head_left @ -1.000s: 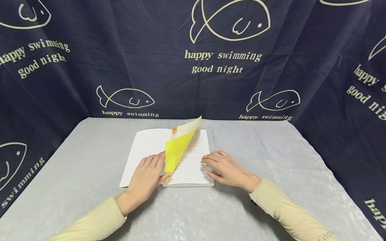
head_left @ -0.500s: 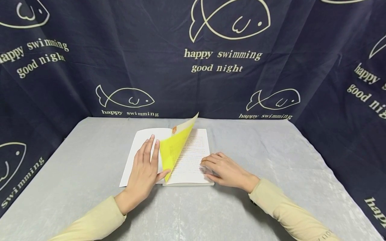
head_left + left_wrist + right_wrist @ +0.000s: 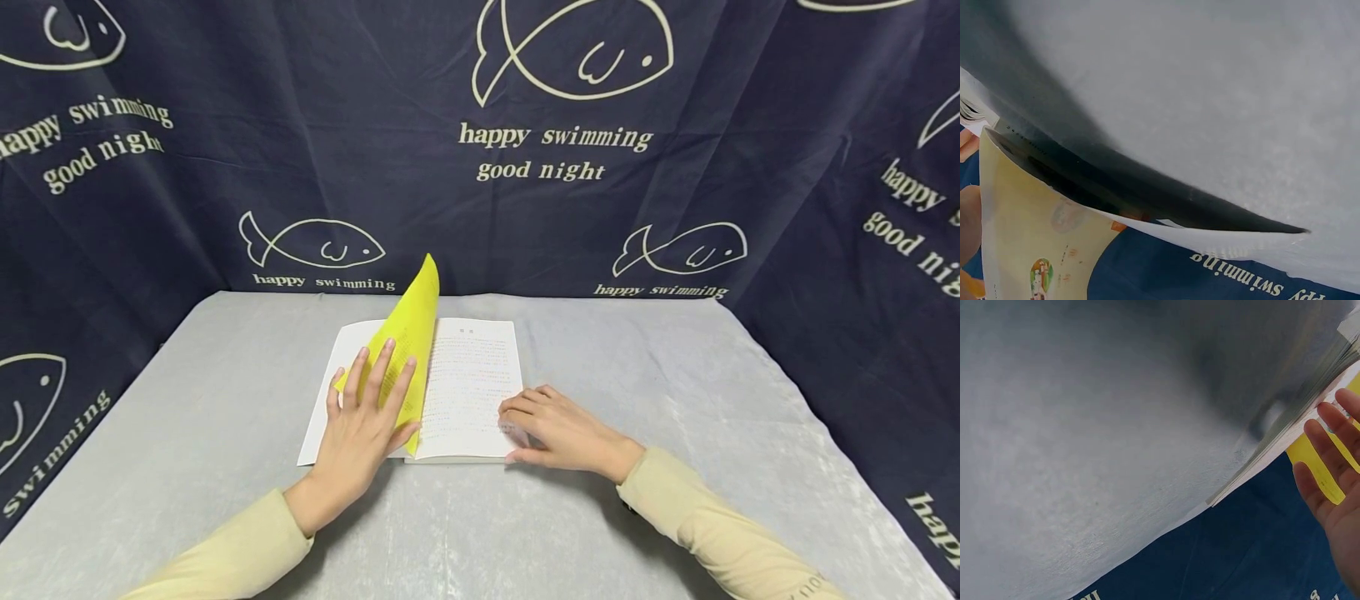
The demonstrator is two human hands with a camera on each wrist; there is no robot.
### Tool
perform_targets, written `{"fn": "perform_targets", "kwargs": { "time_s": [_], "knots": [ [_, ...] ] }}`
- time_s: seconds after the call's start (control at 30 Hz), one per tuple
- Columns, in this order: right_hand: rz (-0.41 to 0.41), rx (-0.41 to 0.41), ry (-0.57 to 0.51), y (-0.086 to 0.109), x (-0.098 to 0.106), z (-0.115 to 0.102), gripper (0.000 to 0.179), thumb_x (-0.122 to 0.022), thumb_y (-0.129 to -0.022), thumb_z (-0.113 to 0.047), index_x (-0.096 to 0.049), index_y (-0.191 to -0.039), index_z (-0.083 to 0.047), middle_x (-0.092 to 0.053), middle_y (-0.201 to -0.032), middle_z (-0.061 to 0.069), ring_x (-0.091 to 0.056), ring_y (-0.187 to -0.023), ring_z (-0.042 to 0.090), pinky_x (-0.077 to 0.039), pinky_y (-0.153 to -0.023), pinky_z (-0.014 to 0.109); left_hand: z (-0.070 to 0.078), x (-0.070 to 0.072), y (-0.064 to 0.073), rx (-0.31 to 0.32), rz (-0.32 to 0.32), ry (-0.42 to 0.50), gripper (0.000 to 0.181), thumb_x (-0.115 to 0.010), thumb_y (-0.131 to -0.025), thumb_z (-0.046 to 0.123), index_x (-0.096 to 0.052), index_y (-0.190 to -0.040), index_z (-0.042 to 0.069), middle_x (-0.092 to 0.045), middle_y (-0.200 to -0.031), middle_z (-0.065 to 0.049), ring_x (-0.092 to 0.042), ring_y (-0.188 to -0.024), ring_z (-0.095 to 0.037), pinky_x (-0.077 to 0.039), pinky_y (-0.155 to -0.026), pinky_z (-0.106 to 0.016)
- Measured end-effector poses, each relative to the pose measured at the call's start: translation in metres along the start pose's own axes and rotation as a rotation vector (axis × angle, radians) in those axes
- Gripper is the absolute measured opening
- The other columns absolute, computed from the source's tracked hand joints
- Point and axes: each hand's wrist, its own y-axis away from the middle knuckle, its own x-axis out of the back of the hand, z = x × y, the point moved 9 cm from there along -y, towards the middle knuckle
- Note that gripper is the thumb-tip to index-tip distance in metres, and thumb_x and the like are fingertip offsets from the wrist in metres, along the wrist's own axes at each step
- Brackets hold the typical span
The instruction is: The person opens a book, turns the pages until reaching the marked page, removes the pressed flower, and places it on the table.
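Observation:
A book [image 3: 474, 383] lies spread on the table, with a printed page facing up on its right side and a white sheet [image 3: 315, 429] on its left. Between them a yellow page [image 3: 415, 317] stands partly raised, curling over to the left. My left hand [image 3: 358, 425] rests on this yellow page with its fingers spread, the thumb near the book's inner fold. At the lower right edge of the book is my right hand [image 3: 566, 429], its fingertips on the page's margin and its thumb by the corner. The page's cream side [image 3: 1029, 200], with a small picture, shows in the left wrist view.
A grey cloth covers the table [image 3: 600, 533]. Behind it and at both sides hangs a dark blue curtain [image 3: 420, 192] printed with fish outlines and words. The top of the yellow page overlaps the curtain in the head view.
The yellow page has swung from the right over to the left, showing the printed page's heading. My left hand has spread its fingers onto it. My right hand has hardly moved.

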Motion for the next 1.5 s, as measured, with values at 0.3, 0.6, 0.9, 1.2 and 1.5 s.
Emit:
{"fn": "perform_targets", "kwargs": {
  "time_s": [0.3,0.6,0.9,1.2,1.5],
  "knots": [
    [0.029,0.047,0.016,0.0,0.003,-0.003,0.028,-0.063,-0.081,-0.041,-0.062,-0.097,-0.018,-0.061,-0.107,-0.004,-0.054,-0.1,0.012,-0.041,-0.088,0.034,0.002,0.007,0.0,-0.012,0.126,-0.014,0.056,-0.052,-0.076,0.042,-0.054,-0.123,0.013,-0.032,-0.146,-0.01,-0.021,-0.134,-0.037,-0.018,-0.096,-0.06],
    [0.048,0.064,-0.008,0.001,0.007,-0.004,0.018,-0.062,-0.082,-0.035,-0.062,-0.089,-0.019,-0.062,-0.099,-0.007,-0.054,-0.093,0.009,-0.041,-0.084,0.031,0.002,0.009,0.0,-0.003,0.155,-0.057,0.041,-0.049,-0.078,0.038,-0.063,-0.105,0.01,-0.044,-0.139,-0.01,-0.032,-0.13,-0.04,-0.018,-0.096,-0.06],
    [0.061,0.095,-0.044,0.001,0.013,-0.007,0.008,-0.061,-0.083,-0.026,-0.064,-0.084,-0.019,-0.063,-0.085,-0.01,-0.055,-0.084,0.007,-0.043,-0.084,0.03,-0.001,-0.002,0.003,0.019,-0.022,-0.058,0.043,-0.057,-0.079,0.038,-0.062,-0.111,0.01,-0.048,-0.132,-0.014,-0.029,-0.131,-0.042,-0.022,-0.097,-0.063],
    [0.099,0.154,0.026,0.001,0.016,-0.009,0.008,-0.063,-0.082,-0.012,-0.064,-0.09,-0.015,-0.063,-0.086,-0.01,-0.056,-0.087,0.008,-0.042,-0.084,0.027,0.001,-0.009,0.006,-0.016,-0.042,-0.047,0.044,-0.06,-0.077,0.042,-0.063,-0.105,0.008,-0.057,-0.118,-0.016,-0.046,-0.116,-0.043,-0.032,-0.097,-0.058],
    [0.097,0.18,0.05,0.001,0.015,-0.013,0.015,-0.066,-0.079,-0.012,-0.065,-0.095,-0.013,-0.064,-0.096,-0.007,-0.058,-0.092,0.009,-0.043,-0.083,0.027,0.006,-0.019,0.01,-0.056,-0.158,-0.031,0.043,-0.058,-0.081,0.043,-0.061,-0.107,0.008,-0.061,-0.109,-0.016,-0.055,-0.103,-0.038,-0.037,-0.094,-0.052]
  ]
}}
